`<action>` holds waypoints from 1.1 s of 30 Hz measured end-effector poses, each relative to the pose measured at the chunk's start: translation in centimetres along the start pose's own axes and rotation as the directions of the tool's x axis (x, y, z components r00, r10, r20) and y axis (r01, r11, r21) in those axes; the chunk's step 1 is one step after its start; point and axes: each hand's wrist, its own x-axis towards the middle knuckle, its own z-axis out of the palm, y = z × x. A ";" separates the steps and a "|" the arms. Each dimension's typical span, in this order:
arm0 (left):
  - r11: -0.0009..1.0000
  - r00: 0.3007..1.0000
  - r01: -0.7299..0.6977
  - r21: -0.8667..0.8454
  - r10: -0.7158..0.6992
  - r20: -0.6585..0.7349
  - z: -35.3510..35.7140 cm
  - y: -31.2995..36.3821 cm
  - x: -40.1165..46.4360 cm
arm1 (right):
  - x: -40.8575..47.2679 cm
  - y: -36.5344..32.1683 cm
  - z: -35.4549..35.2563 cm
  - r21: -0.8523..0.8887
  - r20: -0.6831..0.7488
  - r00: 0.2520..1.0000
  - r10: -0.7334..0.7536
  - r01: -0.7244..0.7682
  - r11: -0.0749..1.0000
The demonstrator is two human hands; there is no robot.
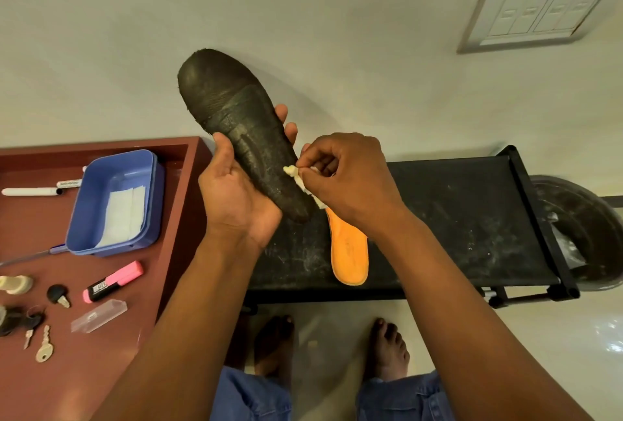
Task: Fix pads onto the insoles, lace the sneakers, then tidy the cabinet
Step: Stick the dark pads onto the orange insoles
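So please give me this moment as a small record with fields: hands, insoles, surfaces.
left hand: holds the black insole in the air
right hand: pinches a white strip at the black insole's edge
orange insole: lies on the black rack
blue box: on the red-brown cabinet, white sheets inside
also on cabinet: pink marker, keys

Soft, even indoor light, sharp centre.
Faint shadow beside the dusty black insole (236, 130); wide-angle bending toward edges.
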 end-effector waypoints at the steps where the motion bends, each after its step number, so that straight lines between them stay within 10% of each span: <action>1: 1.000 1.000 -0.001 0.000 0.001 -0.003 0.0 0.0 0.1 | 0.1 0.0 -0.1 0.009 0.001 1.000 0.007 -0.007 1.000; 8: 0.997 0.997 -0.038 0.065 0.042 -0.059 -0.8 0.8 0.6 | 0.0 0.3 -1.4 0.103 0.397 0.916 0.048 -0.097 0.990; 14: 0.944 0.976 -0.094 0.316 0.150 -0.156 0.4 -0.6 0.2 | 0.6 1.1 -3.2 0.489 0.203 0.977 0.067 -0.161 0.857; 27: 0.892 0.970 0.176 0.416 -0.086 -0.228 1.4 -0.7 -0.5 | 0.8 1.9 -5.0 0.841 -0.018 0.984 0.177 -0.081 0.535; 33: 0.947 0.981 0.181 0.264 -0.154 -0.120 1.6 -1.2 -0.7 | 1.2 2.0 -3.9 0.644 -0.146 0.975 0.166 -0.034 0.765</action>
